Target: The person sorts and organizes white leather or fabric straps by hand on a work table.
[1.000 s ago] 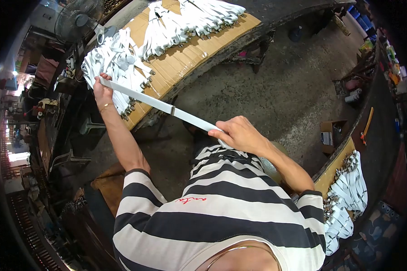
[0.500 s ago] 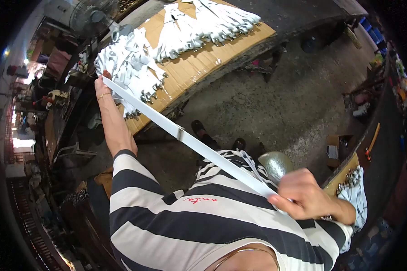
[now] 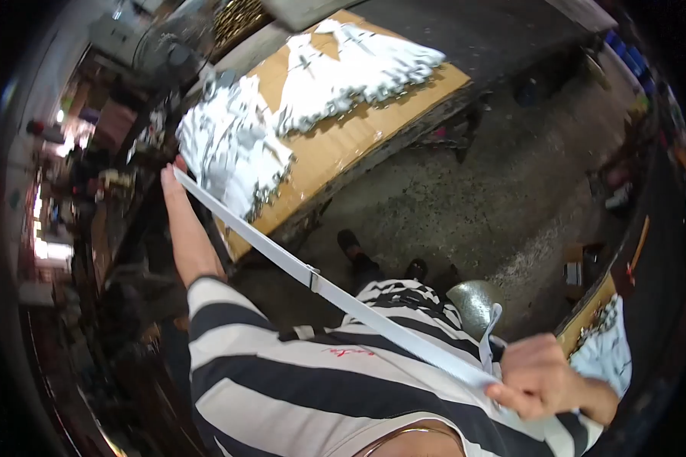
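Note:
A flat white strap [image 3: 373, 320] runs taut on a slant across my front, with a small metal slider buckle [image 3: 314, 279] near its middle. At its far upper end my left hand [image 3: 172, 174] is closed on it, arm stretched out beside the table; the fingers show only in part. My right hand [image 3: 540, 377] is closed around the other end, low in front of my striped shirt. A short loose tail of the strap curls up beside the right fist.
Bundles of white straps with metal ends [image 3: 358, 68] lie on cardboard [image 3: 343, 164] on the table. More white straps [image 3: 606, 346] hang at the right. A round metal-looking stool seat [image 3: 474, 306] stands by my legs. A fan [image 3: 177, 53] is at the upper left.
My right hand has shifted down and right in view, and the left hand appears lower. The strap stays stretched between them; a loose tail now shows by the right hand. The camera view has tilted.

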`<state>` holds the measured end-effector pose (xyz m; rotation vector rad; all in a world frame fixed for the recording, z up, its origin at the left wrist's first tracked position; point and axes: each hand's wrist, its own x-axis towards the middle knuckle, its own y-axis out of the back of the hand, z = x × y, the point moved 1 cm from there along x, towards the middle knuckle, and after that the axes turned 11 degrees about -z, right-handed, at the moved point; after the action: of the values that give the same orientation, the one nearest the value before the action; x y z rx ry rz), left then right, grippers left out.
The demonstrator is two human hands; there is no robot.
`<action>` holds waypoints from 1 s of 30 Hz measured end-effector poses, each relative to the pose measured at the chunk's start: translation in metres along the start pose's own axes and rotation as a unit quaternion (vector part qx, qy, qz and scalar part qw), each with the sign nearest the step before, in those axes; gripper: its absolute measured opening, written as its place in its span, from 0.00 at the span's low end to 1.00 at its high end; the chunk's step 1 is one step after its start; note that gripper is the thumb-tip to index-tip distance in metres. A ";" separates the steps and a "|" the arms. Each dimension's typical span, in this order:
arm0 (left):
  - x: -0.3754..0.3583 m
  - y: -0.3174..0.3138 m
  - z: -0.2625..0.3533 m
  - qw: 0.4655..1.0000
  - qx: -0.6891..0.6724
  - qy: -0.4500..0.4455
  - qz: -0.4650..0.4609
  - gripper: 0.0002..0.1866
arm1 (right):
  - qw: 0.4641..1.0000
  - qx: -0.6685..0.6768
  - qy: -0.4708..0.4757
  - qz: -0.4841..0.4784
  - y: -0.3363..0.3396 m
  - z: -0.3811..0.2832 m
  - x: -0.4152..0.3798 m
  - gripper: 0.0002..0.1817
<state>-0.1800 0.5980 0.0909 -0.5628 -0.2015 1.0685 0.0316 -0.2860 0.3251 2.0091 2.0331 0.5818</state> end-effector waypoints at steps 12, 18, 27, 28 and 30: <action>-0.165 -0.239 -0.175 0.945 -0.238 0.118 -0.190 0.09 | 0.975 0.109 -0.187 0.040 -0.033 0.126 0.053 0.20; -0.165 -0.267 -0.183 0.944 -0.256 0.092 -0.187 0.17 | 0.952 0.012 -0.305 0.032 -0.058 0.161 0.072 0.15; -0.194 -0.323 -0.170 0.965 -0.094 0.074 -0.233 0.09 | 0.916 -0.070 -0.358 0.165 -0.058 0.254 0.078 0.10; -0.197 -0.325 -0.170 0.965 -0.083 0.078 -0.237 0.09 | 0.918 -0.074 -0.355 0.162 -0.060 0.257 0.080 0.10; -0.201 -0.324 -0.167 0.962 -0.096 0.069 -0.244 0.10 | 0.914 -0.086 -0.374 0.130 -0.066 0.264 0.083 0.11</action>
<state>0.0437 0.2509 0.1436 -0.7149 -0.3067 0.5307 0.0811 -0.1707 0.0699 1.9796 1.2307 -0.0012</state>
